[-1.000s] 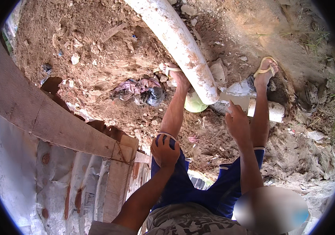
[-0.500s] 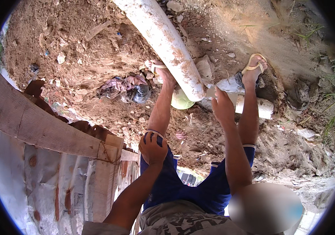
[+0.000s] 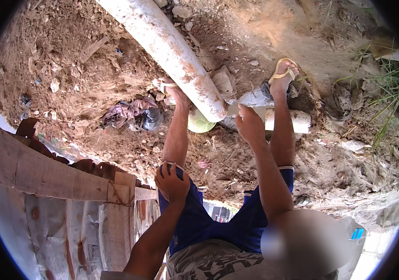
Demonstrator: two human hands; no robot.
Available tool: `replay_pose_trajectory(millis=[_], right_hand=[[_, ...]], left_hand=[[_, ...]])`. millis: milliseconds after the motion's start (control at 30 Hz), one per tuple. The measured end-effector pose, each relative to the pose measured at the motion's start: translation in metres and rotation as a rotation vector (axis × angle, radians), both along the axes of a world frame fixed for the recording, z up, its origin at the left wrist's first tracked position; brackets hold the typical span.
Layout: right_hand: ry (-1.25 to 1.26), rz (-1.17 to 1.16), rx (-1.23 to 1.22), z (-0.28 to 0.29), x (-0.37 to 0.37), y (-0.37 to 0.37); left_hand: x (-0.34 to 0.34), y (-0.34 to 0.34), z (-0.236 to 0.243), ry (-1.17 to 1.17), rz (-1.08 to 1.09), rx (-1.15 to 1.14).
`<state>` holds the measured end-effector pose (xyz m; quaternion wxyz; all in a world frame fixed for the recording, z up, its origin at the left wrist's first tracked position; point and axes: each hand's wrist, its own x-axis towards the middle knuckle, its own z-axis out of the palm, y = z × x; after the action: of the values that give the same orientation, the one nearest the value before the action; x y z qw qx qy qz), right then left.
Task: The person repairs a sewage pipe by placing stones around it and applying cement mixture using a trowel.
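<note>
Slanting far-left to near-right | white pipe (image 3: 166, 56) | right hand (image 3: 249, 125) nearby

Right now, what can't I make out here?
All in the head view:
Pipe: far end cut off by the top edge.
Ball: partly hidden behind the pipe.
Right hand: palm hidden by its back, so its grip cannot be told.
Lower right: a patch lost to blur.

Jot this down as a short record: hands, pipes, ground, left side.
Left hand: spread on the blue shorts, at the knee
Right hand: held out near the short pipe; contents unclear
Long pipe: white, dirt-smeared, slanting, its near end by a round green object
Short pipe: white, partly behind the right leg
Ground: brown soil
Left side: wooden boards, rust-stained metal
</note>
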<state>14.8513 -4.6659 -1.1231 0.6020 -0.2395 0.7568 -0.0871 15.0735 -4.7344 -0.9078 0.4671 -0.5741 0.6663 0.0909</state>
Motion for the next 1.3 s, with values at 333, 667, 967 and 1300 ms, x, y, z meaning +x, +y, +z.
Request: replay_pose_trajectory(millis=[333, 667, 967, 1300], right_hand=[[-0.092, -0.084, 0.097, -0.003, -0.015, 0.007], [-0.096, -0.076, 0.221, 0.004, -0.040, -0.018], [-0.138, -0.060, 0.218, 0.000, -0.036, -0.017], [-0.130, -0.132, 0.282, 0.004, -0.041, -0.022]], left_hand=[[0.046, 0.100, -0.188, 0.417, 1.266, 0.155], [0.138, 0.104, -0.323, 0.463, 2.634, -0.506], [0.144, 0.120, -0.309, 0.175, 2.738, -0.407], [0.128, 0.112, -0.315, 0.435, 2.798, -0.245]])
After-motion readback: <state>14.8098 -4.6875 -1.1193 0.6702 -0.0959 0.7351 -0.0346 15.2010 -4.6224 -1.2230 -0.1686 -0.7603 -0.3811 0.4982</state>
